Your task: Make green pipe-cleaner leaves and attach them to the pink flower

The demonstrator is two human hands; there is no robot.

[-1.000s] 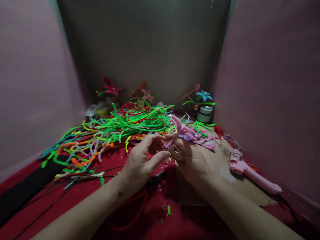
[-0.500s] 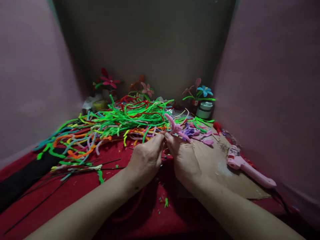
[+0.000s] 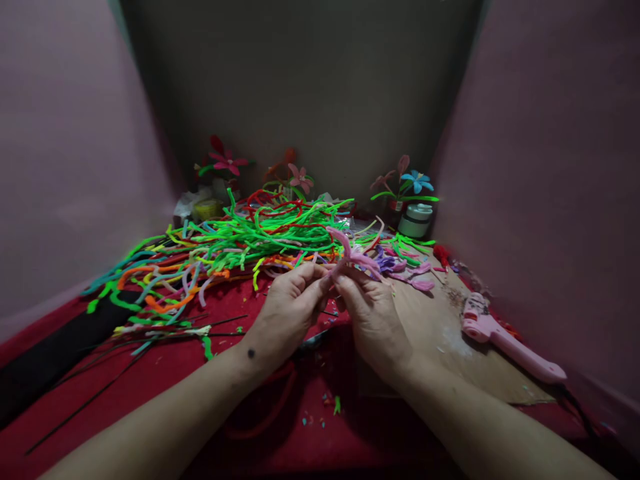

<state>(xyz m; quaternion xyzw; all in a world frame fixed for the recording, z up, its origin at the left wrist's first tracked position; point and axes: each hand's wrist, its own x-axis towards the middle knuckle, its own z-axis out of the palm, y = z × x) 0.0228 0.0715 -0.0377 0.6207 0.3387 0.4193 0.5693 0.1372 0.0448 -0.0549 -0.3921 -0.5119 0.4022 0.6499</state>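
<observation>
Petals [image 3: 349, 254], fuzzy and pink, splay outward, pinched low by left grip [image 3: 295, 303] and right grip [image 3: 377, 320].

A pink glue gun [image 3: 515, 348] lies at the cardboard's [image 3: 434, 317] edge; a lidded jar [image 3: 415, 223] stands near a blue pipe-cleaner flower [image 3: 417, 181].

From my distant seat I take this for a small craft workspace, since on a red cloth-covered table [image 3: 210, 413] I see a tangled heap of fuzzy, mostly green pipe cleaners [image 3: 270, 243], a brown cardboard sheet [image 3: 425, 347], a pink plastic glue gun [image 3: 525, 353] and a blue-petalled fuzzy flower [image 3: 418, 181].
</observation>
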